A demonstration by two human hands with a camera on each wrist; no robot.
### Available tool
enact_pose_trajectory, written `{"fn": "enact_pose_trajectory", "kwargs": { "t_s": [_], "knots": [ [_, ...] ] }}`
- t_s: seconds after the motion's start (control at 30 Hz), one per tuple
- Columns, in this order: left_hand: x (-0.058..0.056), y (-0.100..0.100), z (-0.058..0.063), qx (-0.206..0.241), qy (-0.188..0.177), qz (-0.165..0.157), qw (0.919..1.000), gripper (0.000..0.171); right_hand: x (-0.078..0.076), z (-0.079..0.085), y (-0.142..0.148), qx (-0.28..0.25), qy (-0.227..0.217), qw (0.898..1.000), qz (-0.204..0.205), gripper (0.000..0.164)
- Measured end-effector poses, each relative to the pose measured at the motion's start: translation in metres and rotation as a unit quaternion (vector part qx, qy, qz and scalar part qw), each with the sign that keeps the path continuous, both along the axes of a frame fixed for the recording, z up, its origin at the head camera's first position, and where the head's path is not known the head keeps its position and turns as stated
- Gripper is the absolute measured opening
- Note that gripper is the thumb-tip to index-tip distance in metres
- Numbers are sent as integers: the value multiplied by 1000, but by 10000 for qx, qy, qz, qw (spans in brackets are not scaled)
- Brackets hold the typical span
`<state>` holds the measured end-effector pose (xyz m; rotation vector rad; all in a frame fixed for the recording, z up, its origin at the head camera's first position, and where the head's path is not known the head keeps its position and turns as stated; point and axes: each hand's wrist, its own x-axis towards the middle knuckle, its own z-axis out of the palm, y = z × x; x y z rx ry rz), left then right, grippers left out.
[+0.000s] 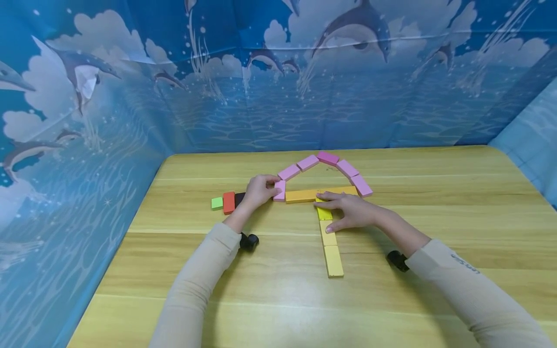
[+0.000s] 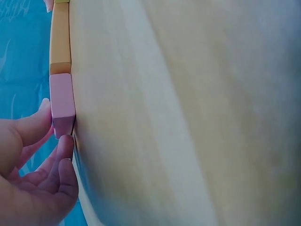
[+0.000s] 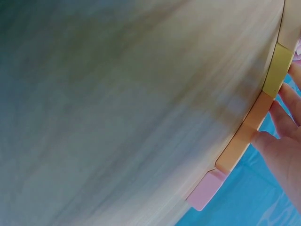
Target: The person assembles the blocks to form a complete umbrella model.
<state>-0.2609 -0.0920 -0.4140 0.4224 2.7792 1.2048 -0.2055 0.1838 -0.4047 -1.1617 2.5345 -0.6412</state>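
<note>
At the lower left corner of an arch of pink blocks, my left hand (image 1: 259, 191) holds a short pink block (image 1: 281, 191) by thumb and fingertips. In the left wrist view the thumb lies along one side of that pink block (image 2: 62, 96), fingertips at its end. Beside it, an orange row of blocks (image 1: 300, 195) runs right beneath the arch. My right hand (image 1: 354, 210) spreads its fingers over the orange row and a yellow block (image 1: 324, 212), fingertips touching them. Two pale yellow blocks (image 1: 333, 261) continue the column toward me. The hand partly hides the orange row's right half.
Left of my left hand lie a black block (image 1: 239, 198), a red block (image 1: 228, 203) and a green block (image 1: 216, 203). More pink blocks (image 1: 308, 162) form the arch behind. A blue dolphin-print cloth (image 1: 270, 106) hangs past the wooden table's (image 1: 417, 179) back edge.
</note>
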Motion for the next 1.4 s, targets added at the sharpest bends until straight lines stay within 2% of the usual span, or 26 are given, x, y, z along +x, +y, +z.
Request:
{"fn": "enact_pose_trajectory", "kwargs": {
  "t_s": [0.63, 0.8, 0.97, 1.2, 1.4],
  "knots": [
    [-4, 2, 6, -195, 10, -149, 9997, 31, 1, 0, 0, 38, -71, 9999, -81, 73],
    [-6, 3, 9, -131, -59, 21, 9999, 31, 1, -1, 0, 5, -78, 10000, -49, 73],
    [-12, 7, 8, -40, -79, 266, 9996, 37, 1, -1, 0, -2, -57, 10000, -42, 72],
    [-21, 17, 5, 11, 33, 561, 9984, 43, 2, 0, -1, 0, -102, 9999, -17, 71],
    [-28, 28, 3, -107, 227, 641, 9976, 40, 3, 0, -1, 16, -50, 10000, -76, 71]
  ]
}}
